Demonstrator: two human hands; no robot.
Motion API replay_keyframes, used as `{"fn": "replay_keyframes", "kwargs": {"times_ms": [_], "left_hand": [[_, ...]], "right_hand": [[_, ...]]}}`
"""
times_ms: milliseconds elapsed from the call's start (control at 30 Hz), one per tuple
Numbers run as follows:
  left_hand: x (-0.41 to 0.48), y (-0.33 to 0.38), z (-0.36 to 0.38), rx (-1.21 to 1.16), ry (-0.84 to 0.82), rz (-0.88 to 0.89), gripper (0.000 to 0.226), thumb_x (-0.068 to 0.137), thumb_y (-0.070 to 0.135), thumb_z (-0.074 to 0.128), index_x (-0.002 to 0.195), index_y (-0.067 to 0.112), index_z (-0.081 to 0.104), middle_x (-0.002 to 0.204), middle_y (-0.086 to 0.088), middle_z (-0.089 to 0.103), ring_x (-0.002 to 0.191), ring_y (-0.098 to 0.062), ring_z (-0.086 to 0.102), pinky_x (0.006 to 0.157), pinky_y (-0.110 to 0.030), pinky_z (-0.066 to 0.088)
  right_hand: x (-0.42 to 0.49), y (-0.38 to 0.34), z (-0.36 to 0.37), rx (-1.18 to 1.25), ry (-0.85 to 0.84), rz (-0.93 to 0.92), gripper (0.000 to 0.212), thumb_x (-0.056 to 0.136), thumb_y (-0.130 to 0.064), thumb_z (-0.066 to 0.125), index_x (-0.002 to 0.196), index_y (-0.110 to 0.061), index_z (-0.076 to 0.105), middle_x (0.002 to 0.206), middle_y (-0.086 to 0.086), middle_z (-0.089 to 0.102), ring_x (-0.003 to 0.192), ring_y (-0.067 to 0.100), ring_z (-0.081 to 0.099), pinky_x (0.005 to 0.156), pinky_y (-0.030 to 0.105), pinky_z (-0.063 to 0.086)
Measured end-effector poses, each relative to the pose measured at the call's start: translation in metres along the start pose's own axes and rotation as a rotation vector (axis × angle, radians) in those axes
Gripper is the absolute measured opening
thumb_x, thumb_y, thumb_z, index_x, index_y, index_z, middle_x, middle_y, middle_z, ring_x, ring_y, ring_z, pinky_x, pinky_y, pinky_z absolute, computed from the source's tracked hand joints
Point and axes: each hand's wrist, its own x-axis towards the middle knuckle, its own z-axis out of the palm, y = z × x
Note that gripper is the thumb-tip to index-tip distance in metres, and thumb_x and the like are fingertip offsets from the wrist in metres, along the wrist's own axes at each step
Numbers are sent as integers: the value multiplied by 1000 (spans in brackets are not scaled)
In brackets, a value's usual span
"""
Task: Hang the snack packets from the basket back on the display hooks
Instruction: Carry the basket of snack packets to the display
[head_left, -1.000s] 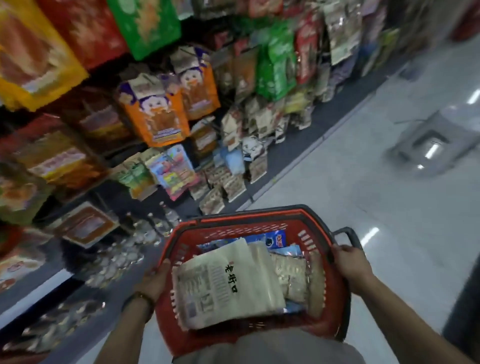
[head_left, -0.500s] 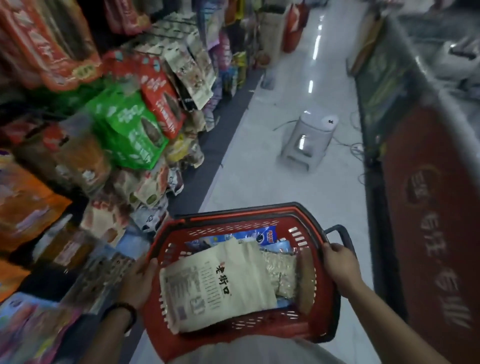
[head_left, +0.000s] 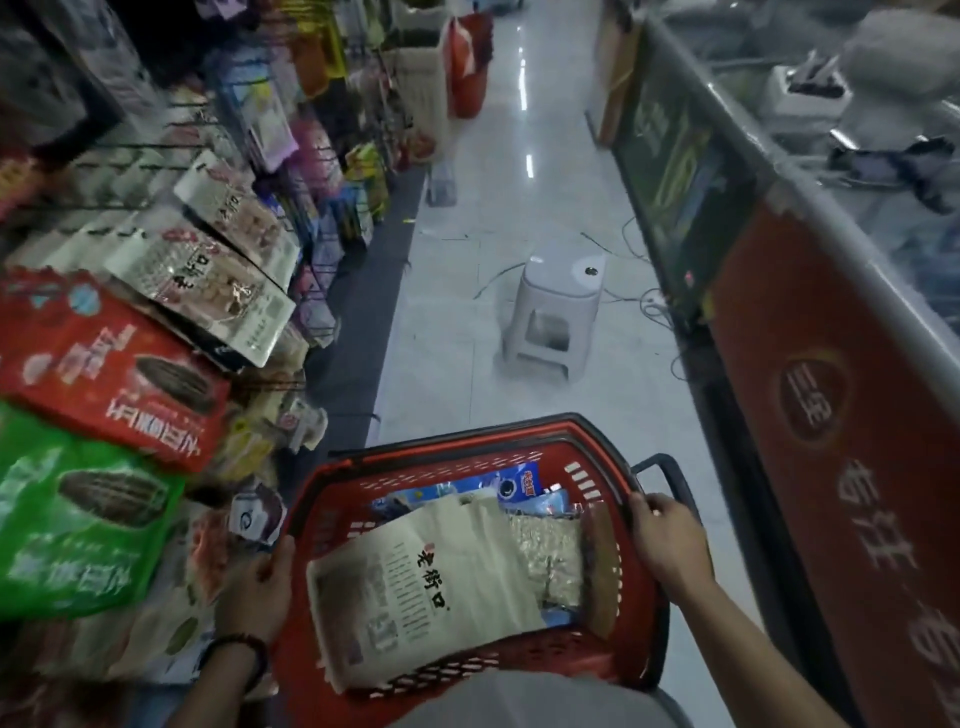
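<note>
I hold a red plastic basket (head_left: 644, 613) in front of my body. My left hand (head_left: 260, 587) grips its left rim and my right hand (head_left: 670, 545) grips its right rim. A large cream snack packet (head_left: 426, 582) with black lettering lies on top inside. Under it show a clear packet of pale snacks (head_left: 545, 551) and blue packets (head_left: 509, 486). To my left runs the display wall with hooks (head_left: 156, 171); red (head_left: 109, 374), green (head_left: 72, 519) and silver (head_left: 208, 280) packets hang there.
A grey plastic stool (head_left: 556, 317) stands in the aisle ahead, with cables on the floor beside it. A red-fronted chest freezer (head_left: 831, 415) lines the right side. Tall beige and red bins (head_left: 447, 78) stand farther down on the left.
My view has swung right and along the aisle, from the snack wall to the stool and freezer. Both hands have kept their hold on the basket rims.
</note>
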Motion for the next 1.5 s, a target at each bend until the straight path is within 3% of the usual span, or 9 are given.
{"fn": "replay_keyframes", "kwargs": {"times_ms": [200, 333, 400, 567, 667, 867, 1100, 1300, 1500], "left_hand": [[86, 105, -2, 5, 118, 5, 58, 92, 78, 37, 89, 28, 66, 96, -12, 67, 96, -36, 64, 87, -46, 52], [147, 161, 13, -67, 159, -22, 57, 101, 60, 44, 98, 10, 71, 91, -17, 69, 82, -33, 59, 71, -39, 41], [189, 187, 22, -115, 143, -57, 57, 101, 57, 47, 99, 5, 71, 81, -9, 63, 76, -28, 54, 69, -39, 41], [300, 263, 36, -170, 32, -49, 55, 101, 59, 48, 119, 12, 70, 111, -15, 70, 97, -35, 64, 77, -38, 46], [354, 319, 39, -148, -22, -20, 59, 103, 56, 44, 97, 4, 70, 90, -17, 69, 74, -29, 60, 69, -42, 49], [435, 404, 59, -177, -20, -3, 50, 103, 53, 45, 80, 12, 63, 82, -13, 66, 73, -28, 61, 63, -36, 44], [509, 490, 84, -197, 108, -114, 44, 104, 50, 47, 89, 9, 58, 77, -6, 57, 68, -25, 51, 61, -37, 38], [542, 540, 90, -206, 258, -217, 43, 101, 56, 46, 92, 19, 66, 84, -3, 64, 76, -25, 55, 65, -36, 42], [588, 548, 93, -361, 303, -354, 47, 89, 70, 57, 84, 25, 68, 79, 1, 70, 71, -19, 64, 70, -34, 53]], "right_hand": [[128, -124, 0, 74, -113, 45, 33, 97, -38, 52, 87, -14, 72, 85, 4, 73, 86, 28, 66, 87, 43, 54], [211, -188, 16, 28, -116, 51, 35, 94, -45, 53, 92, -17, 74, 88, 3, 74, 88, 28, 68, 87, 45, 56], [253, -218, 30, -4, -118, 45, 37, 95, -47, 53, 90, -18, 75, 86, 3, 75, 84, 27, 69, 81, 43, 57], [333, -299, 41, -111, -83, 65, 40, 100, -39, 51, 80, -13, 74, 80, 10, 72, 75, 24, 64, 63, 37, 44], [377, -343, 36, -64, -29, 115, 43, 96, -39, 55, 74, -8, 74, 72, 14, 74, 73, 33, 68, 69, 45, 53], [470, -409, 40, -71, -21, 102, 49, 102, -41, 54, 79, -3, 73, 77, 15, 72, 75, 30, 65, 70, 41, 47], [612, -502, 74, -298, -224, -80, 30, 104, -18, 49, 89, -5, 72, 91, 11, 70, 89, 31, 66, 79, 39, 50], [714, -585, 99, -210, -341, -97, 34, 97, -37, 57, 98, -10, 76, 84, 3, 72, 75, 14, 65, 59, 29, 42], [828, -640, 172, -193, -415, -73, 56, 70, -63, 64, 97, -16, 78, 89, 4, 79, 84, 29, 75, 80, 52, 62]]}}
